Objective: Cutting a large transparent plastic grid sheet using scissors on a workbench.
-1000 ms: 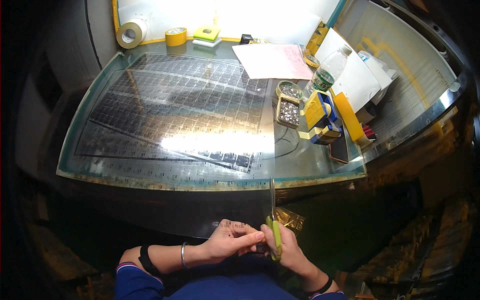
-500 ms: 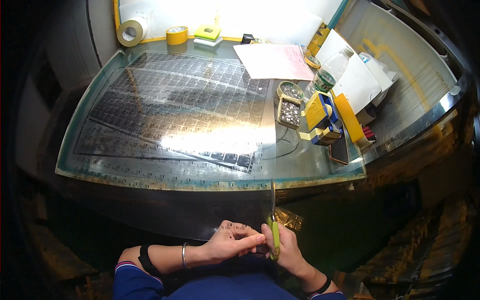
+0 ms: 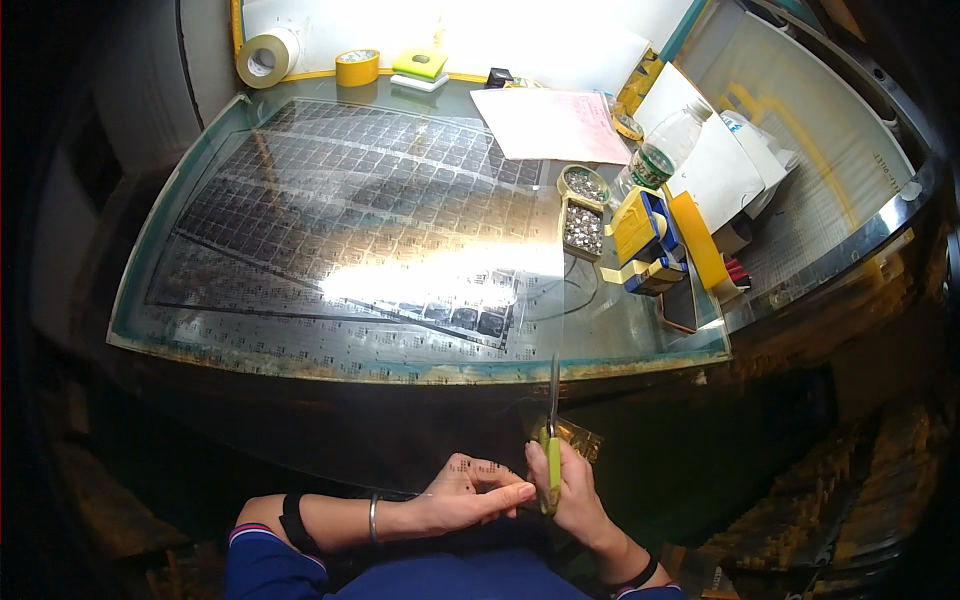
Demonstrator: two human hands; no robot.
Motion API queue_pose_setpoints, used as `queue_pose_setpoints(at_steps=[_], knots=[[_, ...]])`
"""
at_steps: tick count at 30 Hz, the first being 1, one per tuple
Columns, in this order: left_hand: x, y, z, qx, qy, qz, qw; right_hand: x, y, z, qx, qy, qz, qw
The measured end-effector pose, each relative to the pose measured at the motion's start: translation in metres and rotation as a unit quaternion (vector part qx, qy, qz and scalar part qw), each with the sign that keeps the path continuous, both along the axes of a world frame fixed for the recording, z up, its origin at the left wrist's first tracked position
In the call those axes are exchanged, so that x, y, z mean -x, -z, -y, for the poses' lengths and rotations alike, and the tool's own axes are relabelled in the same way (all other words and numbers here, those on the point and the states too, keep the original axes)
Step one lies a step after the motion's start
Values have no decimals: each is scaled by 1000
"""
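Observation:
A pair of scissors with green handles (image 3: 554,470) is in my right hand (image 3: 580,505), its narrow blades pointing away from me toward the table's front edge. The blades lie along the right edge of a large transparent film (image 3: 380,352) with small black printed marks. My left hand (image 3: 470,495) pinches the near part of this film between thumb and fingers, just left of the scissors handles. The film reaches from my hand over the glass-topped table (image 3: 640,345). Whether the blades are apart is hard to see.
Dark grid-patterned sheets (image 3: 350,180) lie on the table. To the right stand two small dishes of metallic pieces (image 3: 582,228), a blue and yellow tape dispenser (image 3: 645,235) and a plastic bottle (image 3: 655,160). Tape rolls (image 3: 357,68) and a pink paper (image 3: 560,125) sit farther back.
The film's right edge and the scissors have shifted slightly right in view. My left thumb and fingers have moved a little; both hands keep their holds.

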State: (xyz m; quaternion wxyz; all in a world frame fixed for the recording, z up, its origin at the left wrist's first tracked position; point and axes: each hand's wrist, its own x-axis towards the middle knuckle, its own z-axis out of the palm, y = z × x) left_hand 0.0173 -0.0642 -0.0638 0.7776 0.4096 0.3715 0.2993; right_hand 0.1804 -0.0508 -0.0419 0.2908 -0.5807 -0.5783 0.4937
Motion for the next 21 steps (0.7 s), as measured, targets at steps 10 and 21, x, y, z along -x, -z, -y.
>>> queue_pose_setpoints(at_steps=[10, 21], knots=[[-2, 6, 9, -13, 31, -20, 999, -2, 5, -3, 40, 28, -26, 998], [-4, 9, 15, -18, 40, -8, 999, -2, 0, -4, 49, 37, -20, 998]])
